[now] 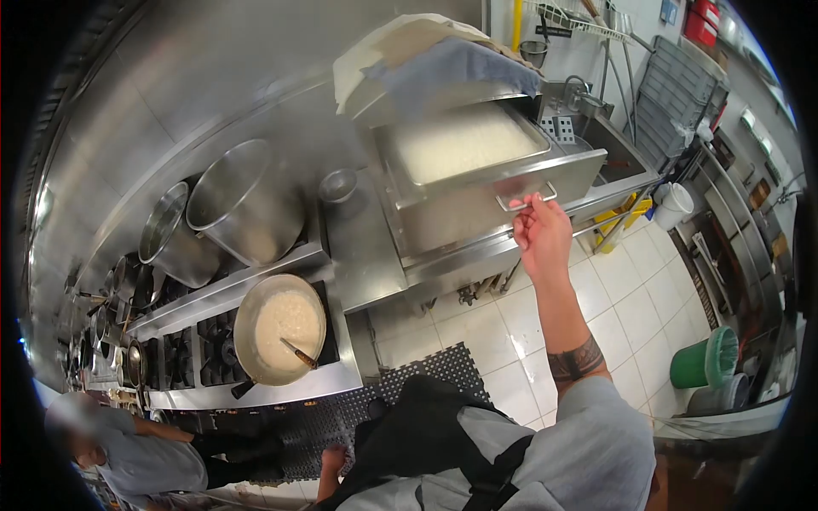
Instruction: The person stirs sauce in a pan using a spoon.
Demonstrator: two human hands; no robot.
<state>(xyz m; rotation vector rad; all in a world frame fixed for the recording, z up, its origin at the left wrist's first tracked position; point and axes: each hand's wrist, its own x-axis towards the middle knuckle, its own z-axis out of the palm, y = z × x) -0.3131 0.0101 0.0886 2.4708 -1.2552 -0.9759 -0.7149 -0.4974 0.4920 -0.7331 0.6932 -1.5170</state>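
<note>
My right hand [543, 230] has its fingers curled around the metal handle [527, 198] on the front of a steel steamer drawer [477, 200]. The drawer is pulled out, and a rectangular pan [464, 146] of white grains, probably rice, lies in it with haze above. My left hand [334, 458] hangs low by the black apron, small in view; its fingers look curled, but whether it holds anything cannot be made out. Left of the drawer, a pan [247, 328] of creamy white food stands on the stove with a utensil [298, 353] in it.
Large steel pots [247, 204] stand behind the stove. A small metal bowl [337, 185] rests on the steel counter. Cloths [460, 72] lie above the drawer. Another person [149, 451] is at the lower left. A green bin [694, 366] and white bucket [673, 204] stand on the right.
</note>
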